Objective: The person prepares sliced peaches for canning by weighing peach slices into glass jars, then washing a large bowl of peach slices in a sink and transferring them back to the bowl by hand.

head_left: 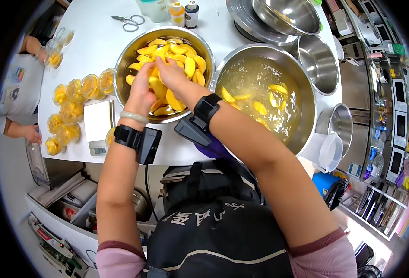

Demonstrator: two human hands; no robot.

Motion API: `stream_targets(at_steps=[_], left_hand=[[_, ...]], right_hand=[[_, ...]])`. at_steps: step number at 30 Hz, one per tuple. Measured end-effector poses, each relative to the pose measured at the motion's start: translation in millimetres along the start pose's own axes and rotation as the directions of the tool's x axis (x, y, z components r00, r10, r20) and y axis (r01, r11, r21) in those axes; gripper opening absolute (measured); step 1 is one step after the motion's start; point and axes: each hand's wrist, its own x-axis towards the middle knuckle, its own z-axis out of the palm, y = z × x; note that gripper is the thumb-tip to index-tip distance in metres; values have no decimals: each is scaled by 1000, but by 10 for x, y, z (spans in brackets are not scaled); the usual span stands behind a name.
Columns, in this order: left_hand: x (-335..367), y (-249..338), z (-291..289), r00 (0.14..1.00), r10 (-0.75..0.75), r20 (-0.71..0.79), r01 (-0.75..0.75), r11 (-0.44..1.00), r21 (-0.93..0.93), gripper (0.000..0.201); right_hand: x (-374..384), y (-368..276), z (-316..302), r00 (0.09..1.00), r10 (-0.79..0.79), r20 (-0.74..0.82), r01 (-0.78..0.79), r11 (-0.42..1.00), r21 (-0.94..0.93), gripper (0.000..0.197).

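Observation:
A steel bowl (122,95) holds many yellow peach slices (189,67) in liquid. Both my hands are inside it, cupped close together. My left hand (142,90) curves round some slices at the near left of the heap, its fingertips partly hidden. From the other side my right hand (173,76) closes over the same slices, with its fingers partly covered. To the right, touching or nearly touching this bowl, stands a larger steel basin (310,106) of pale yellow liquid with several slices afloat.
Several filled jars (90,86) stand at the left beside a white scale (99,123). Scissors (129,22) and small bottles (191,14) lie beyond the bowl. Steel bowls (318,65) and a clear plastic container (330,152) line the right edge. Another person's hand (30,133) rests at the far left.

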Motion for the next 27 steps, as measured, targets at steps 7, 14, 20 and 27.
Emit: stream_targets(at_steps=[7, 14, 20, 27], left_hand=[[-493, 114, 339, 996, -85, -12, 79, 856, 510, 52], [-607, -554, 1124, 810, -25, 586, -534, 382, 754, 63], [-85, -1522, 1540, 908, -230, 351, -404, -247, 881, 68], [344, -2027, 1273, 848, -504, 166, -286, -170, 943, 61]], right_hand=[[-386, -70, -826, 961, -87, 263, 109, 992, -69, 81], [-341, 875, -2886, 995, 14, -102, -55, 906, -420, 64], [-220, 1389, -2980, 981, 187, -41, -176, 799, -574, 83], [-375, 1621, -2770, 904, 333, 269, -36, 685, -728, 77]])
